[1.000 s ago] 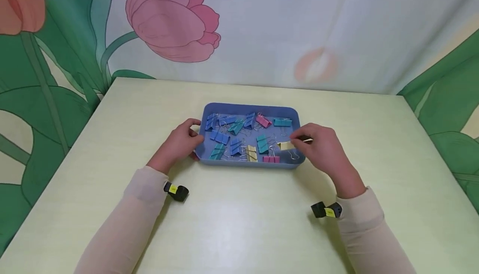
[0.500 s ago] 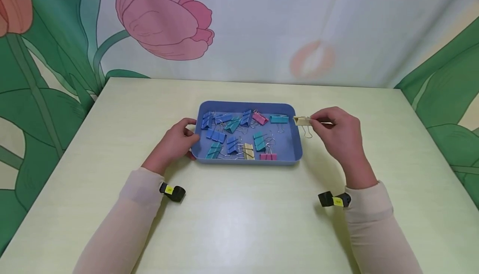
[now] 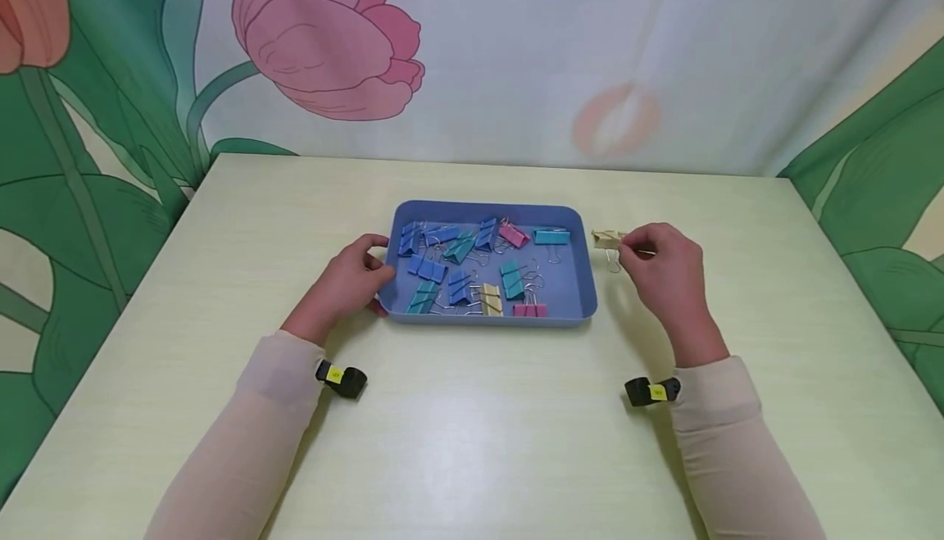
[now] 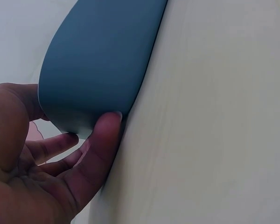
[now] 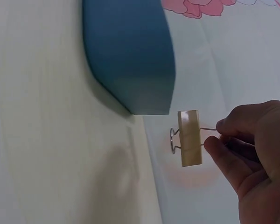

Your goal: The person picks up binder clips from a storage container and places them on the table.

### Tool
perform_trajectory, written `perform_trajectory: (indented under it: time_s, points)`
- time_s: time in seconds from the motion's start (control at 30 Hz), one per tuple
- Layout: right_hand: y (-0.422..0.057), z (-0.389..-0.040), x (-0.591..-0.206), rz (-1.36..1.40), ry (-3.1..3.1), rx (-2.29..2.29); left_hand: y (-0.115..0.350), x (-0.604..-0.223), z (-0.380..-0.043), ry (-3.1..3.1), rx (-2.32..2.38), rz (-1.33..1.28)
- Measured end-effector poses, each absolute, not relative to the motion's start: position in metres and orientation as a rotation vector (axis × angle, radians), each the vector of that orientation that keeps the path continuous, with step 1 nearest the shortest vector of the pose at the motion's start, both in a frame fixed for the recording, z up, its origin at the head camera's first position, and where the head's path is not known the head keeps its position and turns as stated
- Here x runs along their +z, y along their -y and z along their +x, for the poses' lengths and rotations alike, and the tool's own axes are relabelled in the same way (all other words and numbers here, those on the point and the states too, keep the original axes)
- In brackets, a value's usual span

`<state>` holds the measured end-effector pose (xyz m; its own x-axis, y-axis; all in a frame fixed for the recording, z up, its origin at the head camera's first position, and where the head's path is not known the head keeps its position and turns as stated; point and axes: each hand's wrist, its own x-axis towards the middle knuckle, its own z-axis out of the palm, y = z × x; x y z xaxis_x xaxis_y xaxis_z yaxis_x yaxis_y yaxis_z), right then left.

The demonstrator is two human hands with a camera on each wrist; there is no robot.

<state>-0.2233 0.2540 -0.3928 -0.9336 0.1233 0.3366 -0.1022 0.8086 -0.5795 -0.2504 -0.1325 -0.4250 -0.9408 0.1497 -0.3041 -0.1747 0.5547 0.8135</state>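
A yellow binder clip hangs in the air just right of the blue tray. My right hand pinches it by one wire handle between thumb and fingers; in the right wrist view the other wire loop of the clip points away from the hand. At the tray's left end my left hand grips the wall, thumb at the rim. The left wrist view shows its fingers curled against the outside of the tray. Several blue, teal, pink and yellow binder clips lie in the tray, among them a teal clip.
The tray stands on a pale wooden table. Behind the table hangs a curtain printed with flowers and leaves. A black wrist camera sits at the left cuff, another wrist camera at the right.
My right hand has lifted the yellow binder clip out of the tray's right side and carried it right, past the rim, then lowered slightly. My left hand stays at the tray.
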Motion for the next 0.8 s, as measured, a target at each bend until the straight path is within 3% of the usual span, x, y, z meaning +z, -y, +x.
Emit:
perform_trajectory:
  time_s: [0.8]
  points:
    - [-0.245,-0.228,-0.414,0.044,2.858,0.793,0.134,-0.429,-0.251,-2.474,1.292,-0.044]
